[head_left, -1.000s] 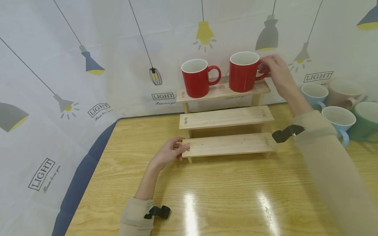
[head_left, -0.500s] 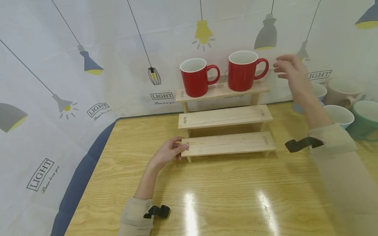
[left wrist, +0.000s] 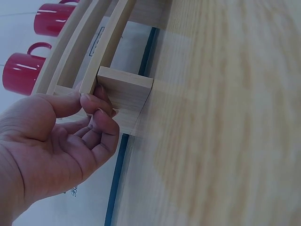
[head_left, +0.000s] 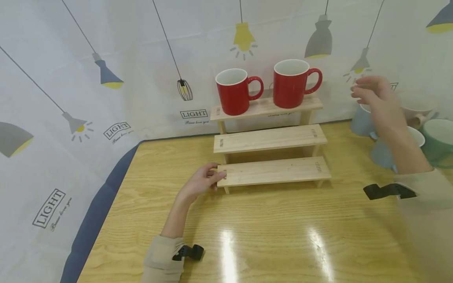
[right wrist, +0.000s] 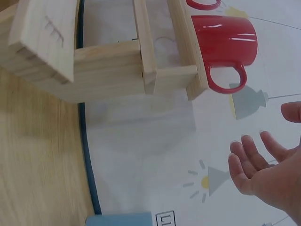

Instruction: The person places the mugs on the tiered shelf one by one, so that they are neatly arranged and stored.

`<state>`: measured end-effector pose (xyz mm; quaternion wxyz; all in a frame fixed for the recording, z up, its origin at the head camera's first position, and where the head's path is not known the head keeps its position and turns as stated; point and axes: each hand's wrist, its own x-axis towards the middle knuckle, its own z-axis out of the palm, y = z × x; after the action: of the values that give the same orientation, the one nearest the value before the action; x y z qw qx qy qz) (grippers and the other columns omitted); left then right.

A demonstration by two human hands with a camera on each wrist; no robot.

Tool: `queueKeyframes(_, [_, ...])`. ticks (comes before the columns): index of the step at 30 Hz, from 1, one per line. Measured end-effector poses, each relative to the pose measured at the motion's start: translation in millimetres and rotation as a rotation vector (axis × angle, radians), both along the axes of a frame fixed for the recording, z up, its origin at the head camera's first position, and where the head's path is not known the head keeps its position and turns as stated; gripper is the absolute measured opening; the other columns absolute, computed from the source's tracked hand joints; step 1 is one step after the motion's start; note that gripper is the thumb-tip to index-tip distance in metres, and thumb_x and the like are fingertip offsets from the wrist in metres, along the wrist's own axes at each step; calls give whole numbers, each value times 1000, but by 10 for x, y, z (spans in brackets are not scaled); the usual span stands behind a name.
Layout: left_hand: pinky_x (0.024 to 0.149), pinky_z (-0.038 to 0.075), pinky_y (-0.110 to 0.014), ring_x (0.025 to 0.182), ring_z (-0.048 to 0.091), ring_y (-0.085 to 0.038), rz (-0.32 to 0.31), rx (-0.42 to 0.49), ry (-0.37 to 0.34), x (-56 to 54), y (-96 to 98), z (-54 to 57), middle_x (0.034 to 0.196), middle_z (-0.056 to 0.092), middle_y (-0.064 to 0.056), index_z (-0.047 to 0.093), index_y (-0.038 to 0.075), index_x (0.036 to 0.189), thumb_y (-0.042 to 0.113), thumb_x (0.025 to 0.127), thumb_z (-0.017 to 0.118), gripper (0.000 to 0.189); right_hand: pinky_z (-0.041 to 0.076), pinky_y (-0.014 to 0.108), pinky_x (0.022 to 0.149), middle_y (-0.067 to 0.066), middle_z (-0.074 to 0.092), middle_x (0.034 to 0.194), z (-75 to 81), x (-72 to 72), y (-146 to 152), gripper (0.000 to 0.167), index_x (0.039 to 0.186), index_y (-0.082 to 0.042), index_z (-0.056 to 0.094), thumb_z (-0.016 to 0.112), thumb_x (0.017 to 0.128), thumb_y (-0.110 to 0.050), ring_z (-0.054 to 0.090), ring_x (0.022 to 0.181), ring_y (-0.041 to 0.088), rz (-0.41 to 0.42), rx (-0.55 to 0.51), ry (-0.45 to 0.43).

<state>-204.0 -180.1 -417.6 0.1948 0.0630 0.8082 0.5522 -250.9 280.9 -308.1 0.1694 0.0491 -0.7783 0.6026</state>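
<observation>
A three-tier wooden shelf (head_left: 270, 139) stands near the back of the table. My left hand (head_left: 201, 181) pinches the left end of its lowest board, thumb on top and fingers curled underneath, as the left wrist view shows. On the top tier sit two red mugs, a left mug (head_left: 233, 94) and a right mug (head_left: 289, 86), both upright with handles to the right. My right hand (head_left: 382, 104) is in the air right of the shelf, fingers loosely bent and holding nothing. Behind and below it, a light blue mug (head_left: 361, 122) is partly hidden.
At the right side of the table (head_left: 269, 232) stand more mugs: a second light blue one (head_left: 383, 153) partly covered by my right arm, a beige one (head_left: 415, 106) and a green one (head_left: 439, 137). A lamp-printed cloth (head_left: 141, 78) hangs behind and along the left.
My right hand has let go of the right red mug's handle and moved right, over towards the group of mugs. The left hand and the shelf have stayed put.
</observation>
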Motion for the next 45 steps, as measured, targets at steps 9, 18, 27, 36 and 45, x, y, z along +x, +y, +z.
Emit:
queueKeyframes(9, [79, 50, -39, 69, 54, -16, -12, -6, 0, -1, 2, 9, 102, 60, -11, 31, -2, 154, 29, 104, 61, 66, 40, 11, 85, -12, 60, 112, -150, 301, 329, 18, 122, -18, 59, 55, 105, -15, 60, 95, -1, 25, -51, 3])
queueKeyframes(18, [78, 50, -39, 69, 54, -15, -10, -9, -7, -5, 10, 23, 99, 60, -10, 31, -2, 154, 29, 103, 61, 67, 44, 9, 78, -16, 66, 103, -373, 523, 717, 17, 121, -20, 59, 57, 104, -16, 64, 87, -2, -45, -28, -43])
queueKeyframes(27, [78, 49, -35, 68, 54, -15, -17, -2, 0, -4, 8, 27, 107, 61, -14, 31, -3, 153, 28, 104, 61, 66, 47, 7, 71, -14, 67, 96, -645, 632, 1032, 24, 109, -18, 62, 49, 104, 1, 65, 80, -4, 19, -78, 46])
queueKeyframes(36, [76, 50, -38, 68, 54, -15, -20, -7, 3, -14, 20, 47, 106, 61, -13, 31, -3, 154, 26, 104, 60, 64, 44, 5, 68, -21, 66, 83, -927, 692, 1382, 30, 101, -27, 63, 48, 105, -2, 62, 72, -7, -77, 14, -60])
queueKeyframes(45, [76, 50, -39, 68, 54, -15, -30, -6, 6, -10, 26, 67, 100, 60, -12, 31, -5, 153, 27, 104, 60, 65, 48, 9, 66, -13, 69, 78, -1179, 651, 1689, 30, 90, -23, 67, 48, 105, -5, 66, 71, -3, 22, -48, -138])
